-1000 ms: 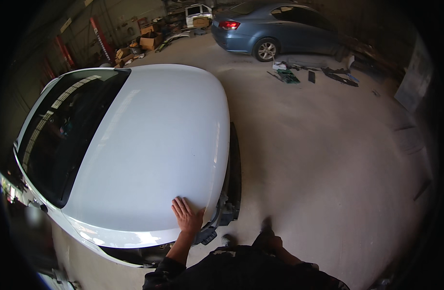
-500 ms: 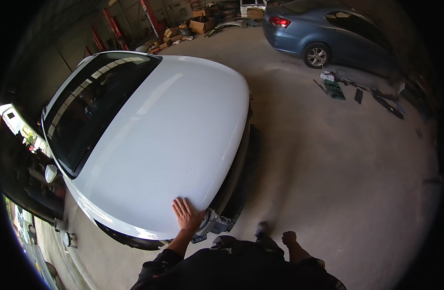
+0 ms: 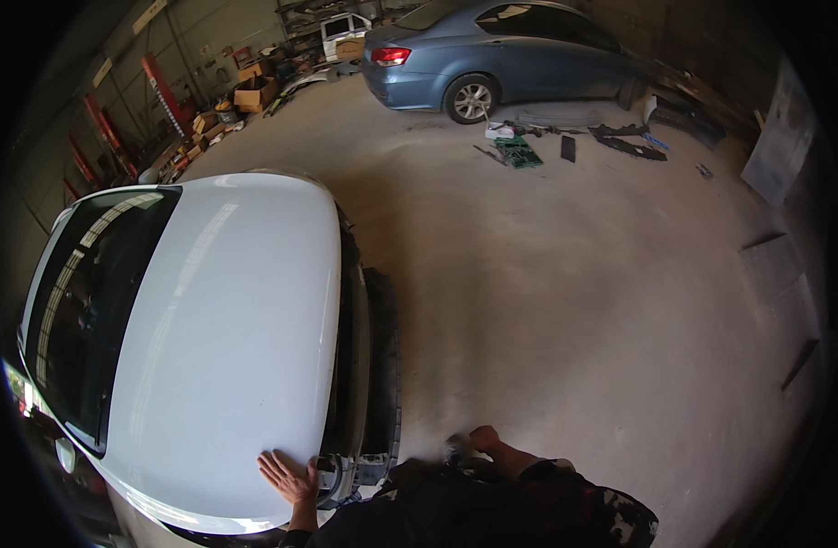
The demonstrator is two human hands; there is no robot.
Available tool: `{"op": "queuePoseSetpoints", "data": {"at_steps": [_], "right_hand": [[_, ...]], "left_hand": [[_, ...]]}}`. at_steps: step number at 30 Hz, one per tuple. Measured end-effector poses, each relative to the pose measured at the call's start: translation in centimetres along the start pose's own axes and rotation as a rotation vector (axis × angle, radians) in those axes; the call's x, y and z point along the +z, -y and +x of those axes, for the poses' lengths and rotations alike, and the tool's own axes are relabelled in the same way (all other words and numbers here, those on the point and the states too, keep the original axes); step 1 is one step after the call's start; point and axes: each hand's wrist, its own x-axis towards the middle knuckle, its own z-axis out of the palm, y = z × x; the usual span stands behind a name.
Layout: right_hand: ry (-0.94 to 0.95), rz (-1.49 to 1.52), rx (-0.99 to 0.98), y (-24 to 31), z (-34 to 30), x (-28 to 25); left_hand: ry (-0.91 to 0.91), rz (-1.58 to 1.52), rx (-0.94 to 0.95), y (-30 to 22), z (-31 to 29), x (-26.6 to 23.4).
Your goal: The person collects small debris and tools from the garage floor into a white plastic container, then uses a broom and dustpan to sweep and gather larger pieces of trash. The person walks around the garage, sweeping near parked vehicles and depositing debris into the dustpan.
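My left hand (image 3: 289, 477) lies flat, fingers spread, on the front corner of a white car's hood (image 3: 232, 320), close to its leading edge. Just beside that hand, the car's front end (image 3: 350, 470) has its bumper cover off, so grey and dark inner parts show. My right hand (image 3: 484, 439) hangs over the floor in front of me, curled into a loose fist, touching nothing. No object shows in it.
A blue car (image 3: 519, 55) stands at the back. Near its rear wheel lie a green tool case (image 3: 518, 152), a white box (image 3: 498, 131) and dark trim pieces (image 3: 629, 144). Cardboard boxes (image 3: 255, 93) and red posts (image 3: 163, 91) line the back left. A grey panel (image 3: 777, 137) leans at right.
My view has turned right, so the white car sits further left and more of the right side shows. My left hand stays on the hood's corner. The right fist has swung forward.
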Motion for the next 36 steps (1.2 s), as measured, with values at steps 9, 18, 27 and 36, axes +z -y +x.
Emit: {"op": "queuePoseSetpoints", "data": {"at_steps": [9, 18, 27, 36], "right_hand": [[-0.018, -0.020, 0.189, -4.7, -1.9, 0.8], [0.303, 0.095, 0.348, -10.2, -2.5, -0.5], [0.207, -0.164, 0.107, -12.9, 12.6, -10.3], [-0.153, 1.494, 0.344, -23.5, 28.5, -26.9]], "left_hand": [[-0.010, 0.090, 0.017, 0.4, -0.3, 0.5], [0.047, 0.055, -0.027, -6.1, 7.3, 0.9], [0.144, -0.084, 0.117, -19.5, 28.5, 1.9], [0.097, -0.092, 0.198, -28.1, 48.3, 8.9]]}}
